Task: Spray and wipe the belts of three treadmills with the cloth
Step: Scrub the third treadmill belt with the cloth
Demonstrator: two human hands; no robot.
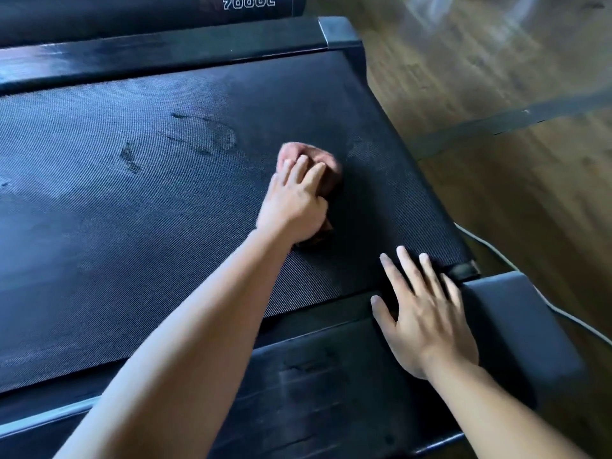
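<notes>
Just short of the rear end of the treadmill belt [132,210], the left hand [293,202] grips a bunched reddish cloth [319,157] against the surface. The right hand [427,321], fingers spread, rests flat on the near side rail [314,376], apart from the cloth.

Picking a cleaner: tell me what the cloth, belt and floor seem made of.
The cloth: soft fabric, matte pinkish-brown, bunched in folds under the left hand. The belt: probably black rubber or PVC, fine ribbed texture, dull, with damp smears. The floor: wood or wood-look laminate; grain lines, slight sheen.
</notes>
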